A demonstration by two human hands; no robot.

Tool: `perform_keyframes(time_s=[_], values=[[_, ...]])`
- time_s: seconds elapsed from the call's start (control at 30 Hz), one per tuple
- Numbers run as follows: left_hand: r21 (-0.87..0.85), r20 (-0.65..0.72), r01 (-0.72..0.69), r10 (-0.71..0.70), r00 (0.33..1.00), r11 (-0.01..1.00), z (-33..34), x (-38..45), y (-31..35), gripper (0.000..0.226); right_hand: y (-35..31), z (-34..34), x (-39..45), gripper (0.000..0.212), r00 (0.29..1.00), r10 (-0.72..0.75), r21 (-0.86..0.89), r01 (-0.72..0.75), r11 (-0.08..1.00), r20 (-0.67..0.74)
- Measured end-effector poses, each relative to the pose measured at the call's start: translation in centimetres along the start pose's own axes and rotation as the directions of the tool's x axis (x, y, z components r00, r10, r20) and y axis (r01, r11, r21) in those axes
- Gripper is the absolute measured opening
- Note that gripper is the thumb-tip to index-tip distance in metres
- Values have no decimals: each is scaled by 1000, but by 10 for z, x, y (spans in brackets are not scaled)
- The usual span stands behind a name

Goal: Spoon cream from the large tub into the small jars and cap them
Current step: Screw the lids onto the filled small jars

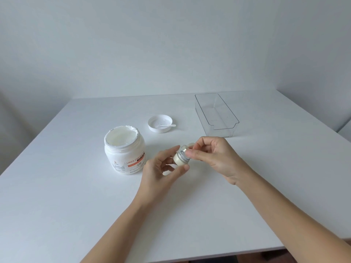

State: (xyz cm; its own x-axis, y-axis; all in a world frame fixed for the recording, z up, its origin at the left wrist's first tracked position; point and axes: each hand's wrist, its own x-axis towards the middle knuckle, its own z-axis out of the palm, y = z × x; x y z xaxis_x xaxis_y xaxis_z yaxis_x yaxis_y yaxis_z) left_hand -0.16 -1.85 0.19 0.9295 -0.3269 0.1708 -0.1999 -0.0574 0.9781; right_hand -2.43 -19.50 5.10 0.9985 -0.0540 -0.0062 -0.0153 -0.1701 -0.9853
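hiding small jar point(180, 158) behind fingers point(191, 153)

head view, looking down, near table point(76, 186)

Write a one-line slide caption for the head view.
Left hand holds a small pearl-white jar while right hand pinches its cap, beside the open white cream tub.

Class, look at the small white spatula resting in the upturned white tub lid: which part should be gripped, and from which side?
Pinch the small white spatula by its handle end, which sticks out past the right rim of the upturned white lid. Come from the right and above: that end looks clean and free, while the other end lies inside the lid among cream smears.
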Motion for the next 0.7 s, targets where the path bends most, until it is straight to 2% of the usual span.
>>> perform_keyframes(time_s=[0.1,0.17,0.33,0.47,0.57,0.6,0.7], values=[[-28,-61,11,-13,998,1000,-2,0,-1,42,1,-2,-1,18,998,-8,-25,9,1000,58],[-32,-56,12,-14,998,999,-4,-1,-2,34,0,-3,-2,26,996,0,-38,4,999,94],[-16,-48,34,-35,998,999,-4,-2,0,31,-4,-5,0,35,982,-40,-113,62,992,186],[-1,-56,35,-35,998,999,-5,-1,0,31,-6,-7,2,30,975,-46,-174,85,981,217],[1,-55,35,-35,998,999,-5,-2,1,32,-6,-6,4,19,984,-26,-288,78,954,177],[3,-50,33,-33,998,999,-4,-2,1,32,-6,-4,5,22,988,-26,-353,80,932,155],[7,-44,30,-29,999,1000,-4,-2,1,31,-3,1,7,59,992,-75,-565,118,816,99]])
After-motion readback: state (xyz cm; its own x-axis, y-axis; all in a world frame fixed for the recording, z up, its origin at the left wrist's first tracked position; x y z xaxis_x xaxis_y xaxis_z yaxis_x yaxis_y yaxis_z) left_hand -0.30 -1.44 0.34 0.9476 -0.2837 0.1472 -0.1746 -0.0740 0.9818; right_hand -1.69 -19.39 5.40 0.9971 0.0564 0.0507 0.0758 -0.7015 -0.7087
